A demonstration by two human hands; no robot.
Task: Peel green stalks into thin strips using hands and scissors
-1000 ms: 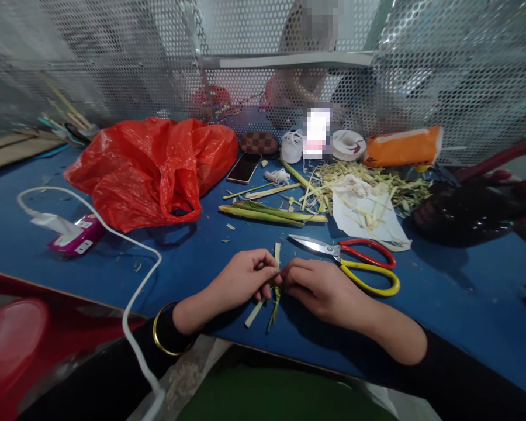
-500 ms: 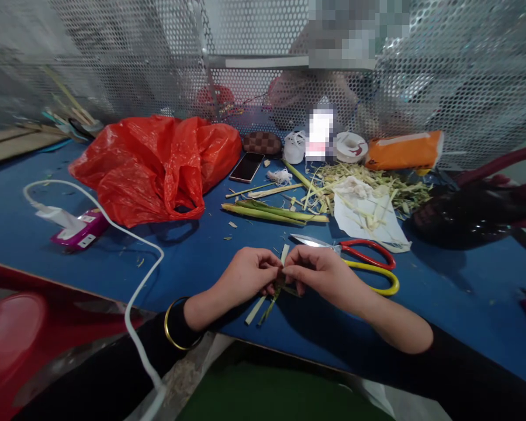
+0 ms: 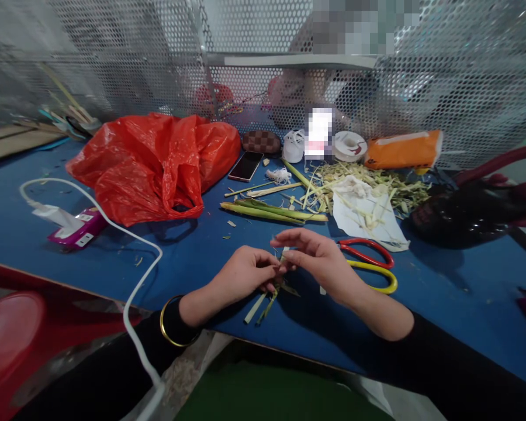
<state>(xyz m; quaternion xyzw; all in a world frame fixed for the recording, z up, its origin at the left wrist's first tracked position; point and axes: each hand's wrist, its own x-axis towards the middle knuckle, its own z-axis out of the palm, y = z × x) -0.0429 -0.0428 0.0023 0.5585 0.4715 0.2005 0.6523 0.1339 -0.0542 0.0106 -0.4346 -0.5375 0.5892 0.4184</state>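
My left hand (image 3: 248,270) is closed in a pinch on several narrow plant-leaf strips (image 3: 255,309) near the table's front edge. Pale and green ends hang out below its fingers, and a short pale end sticks up above them. My right hand (image 3: 318,260) is beside it with the fingers stretched out and lifted away from the thumb. Its thumb tip is close to the upper strip end; whether they touch I cannot tell. Under and behind the right hand lie scissors (image 3: 370,285) with one red and one yellow handle, their blades hidden. Green stalks (image 3: 272,211) lie beyond both hands.
A red plastic bag (image 3: 158,164), a phone (image 3: 246,166) and a purple tissue pack (image 3: 76,229) are to the left. A white cable (image 3: 146,257) crosses the front edge. Plant scraps (image 3: 377,178), white paper (image 3: 363,219) and a dark bag (image 3: 458,219) stand right. Behind is a perforated screen (image 3: 254,35).
My right hand has loosened from its pinch at the strips, its fingers lifting and spreading. My left hand keeps its hold in nearly the same place. The view has shifted slightly.
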